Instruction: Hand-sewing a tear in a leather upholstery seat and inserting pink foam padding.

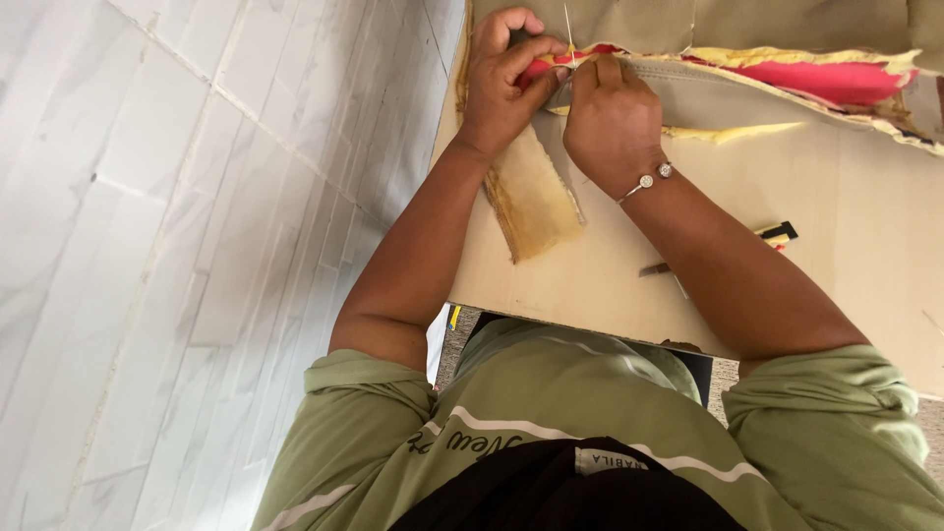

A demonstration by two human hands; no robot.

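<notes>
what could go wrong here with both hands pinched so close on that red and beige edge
1. The left hand and right hand pinch the layered edge beside a thin thread; a fingertip might get pricked or nipped.
2. The bracelet may snag the loose yellow strip.

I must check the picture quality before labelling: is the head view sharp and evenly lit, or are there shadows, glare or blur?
Head view: soft, even light with no glare; the left hand and right hand are sharp on the red fabric edge; only faint shadows lie under the forearms on the board; the tile lines slant from the wide lens.
</notes>
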